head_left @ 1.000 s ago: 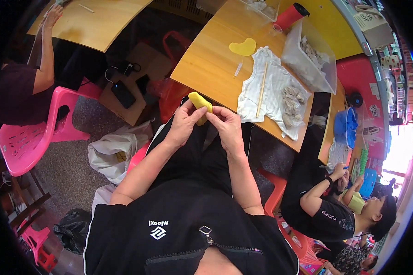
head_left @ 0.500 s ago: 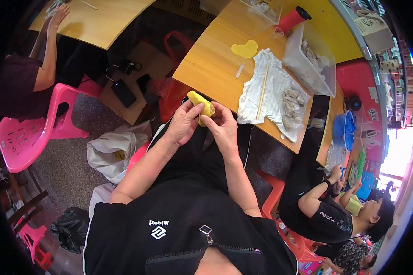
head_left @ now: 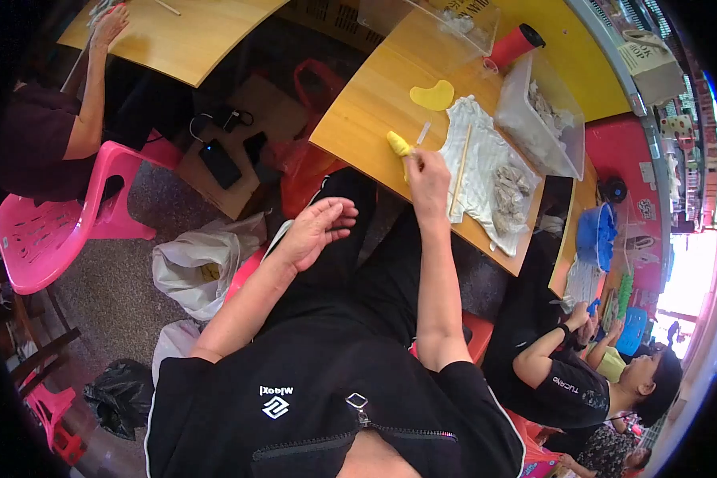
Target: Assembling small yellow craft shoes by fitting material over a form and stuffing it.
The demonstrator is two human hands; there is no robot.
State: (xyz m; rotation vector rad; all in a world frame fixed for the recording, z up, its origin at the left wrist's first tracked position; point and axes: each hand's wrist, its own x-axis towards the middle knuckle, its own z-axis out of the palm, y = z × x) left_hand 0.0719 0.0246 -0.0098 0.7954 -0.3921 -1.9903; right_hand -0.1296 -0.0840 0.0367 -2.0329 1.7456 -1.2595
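My right hand (head_left: 429, 177) is over the near edge of the wooden table (head_left: 358, 119), its fingers pinching a small folded yellow fabric piece (head_left: 398, 144). Part of that piece is hidden behind my fingers. My left hand (head_left: 317, 235) hovers above my lap, empty, with its fingers slightly curled and apart. A flat, curved yellow piece (head_left: 432, 95) lies farther back on the tabletop. Right of my right hand a white cloth (head_left: 479, 191) is spread out, with a thin wooden stick (head_left: 459, 173) and a clear bag of greyish stuffing (head_left: 511, 193) on it.
A small pale strip (head_left: 424, 132) lies near the white cloth. Behind are a clear bin (head_left: 570, 147) of stuffing and a red cylinder (head_left: 518, 46). At left stands a pink chair (head_left: 95, 215) with a person; another person (head_left: 581, 382) sits at right. White sacks (head_left: 191, 267) lie on the floor.
Both hands held the yellow fabric piece over my lap. My left hand has let go and opened; my right hand has carried the piece forward and right, to the table.
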